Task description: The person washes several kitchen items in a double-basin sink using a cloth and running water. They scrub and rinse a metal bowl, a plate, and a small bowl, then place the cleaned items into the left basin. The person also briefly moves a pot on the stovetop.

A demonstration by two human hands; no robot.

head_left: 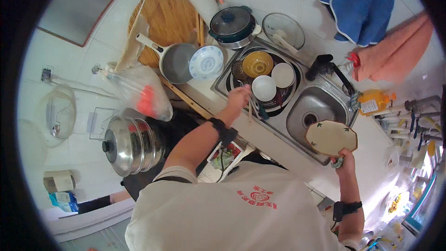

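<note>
An octagonal cream plate with a brown rim and green leaf marks [329, 137] tilts over the front corner of the sink basin [306, 108]. My right hand [345, 162] grips its near edge, and a crumpled greenish cloth or scrubber [337, 162] shows against that hand. My left hand [238, 99] is at the near-left edge of a dark round basin [296, 87] of dishes. Whether its fingers hold anything is unclear. Beside it are a white bowl [263, 88], another white bowl [282, 75], an amber bowl [258, 64] and utensil handles [250, 109].
A black faucet [318, 67] and an orange soap bottle [374, 101] stand by the sink. A saucepan [178, 63], a blue-patterned plate [206, 62] and a lidded pot [232, 24] are at the back left. A steamer [129, 146] stands left, below a hanging plastic bag [150, 97].
</note>
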